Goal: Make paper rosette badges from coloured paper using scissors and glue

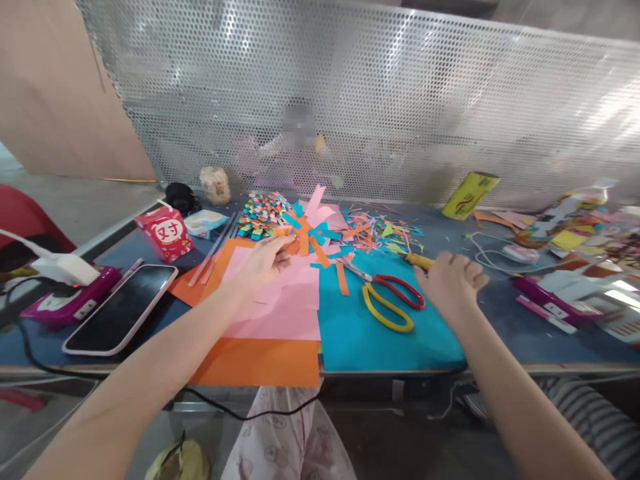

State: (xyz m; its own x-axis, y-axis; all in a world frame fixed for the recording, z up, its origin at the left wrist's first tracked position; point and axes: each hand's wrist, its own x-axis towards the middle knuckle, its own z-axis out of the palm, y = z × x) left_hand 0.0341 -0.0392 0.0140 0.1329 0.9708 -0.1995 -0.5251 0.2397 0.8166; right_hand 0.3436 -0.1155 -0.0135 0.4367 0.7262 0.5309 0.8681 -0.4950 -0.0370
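Observation:
My left hand (267, 267) is over pink paper sheets (285, 320), its thumb and forefinger closed at a small orange paper strip (292, 248). Loose orange, blue and pink strips (325, 233) lie just beyond the fingertips. Open on the right, my right hand (453, 283) has its fingers apart, with the thumb near a yellow-handled tool (419, 261) whose kind I cannot make out. Between the hands, scissors (395, 297) with one red and one yellow handle rest on blue paper (360, 343). Orange paper (260, 363) shows beneath the pink sheets.
Behind the strips are a pile of small folded paper pieces (267, 210) and thin paper scraps (375, 227). A phone (120, 310), a red carton (165, 232) and a power strip (75, 297) stand left. A perforated metal panel (350, 100) borders the back; a yellow-green box (470, 195) stands against it.

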